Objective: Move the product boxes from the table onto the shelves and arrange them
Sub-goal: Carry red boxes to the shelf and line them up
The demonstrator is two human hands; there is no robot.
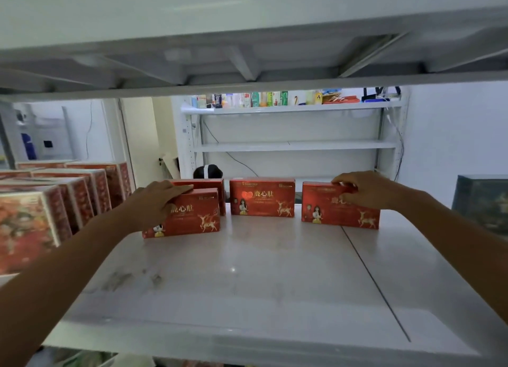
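Red product boxes with a gold deer stand upright along the back of the white shelf [247, 270]. My left hand [158, 199] grips the top of the front left box [189, 218], which stands just ahead of another red box [211, 184]. A middle box [262, 197] stands alone, touched by neither hand. My right hand [362, 189] holds the top edge of the right box [338, 210]. Both forearms reach in from the shelf's front corners.
A row of larger red-patterned boxes [55, 201] fills the shelf's left side. A dark greenish box [483, 201] stands at the right. The shelf above [247, 50] hangs low overhead. Beyond, another white rack [294, 147] carries small goods on top.
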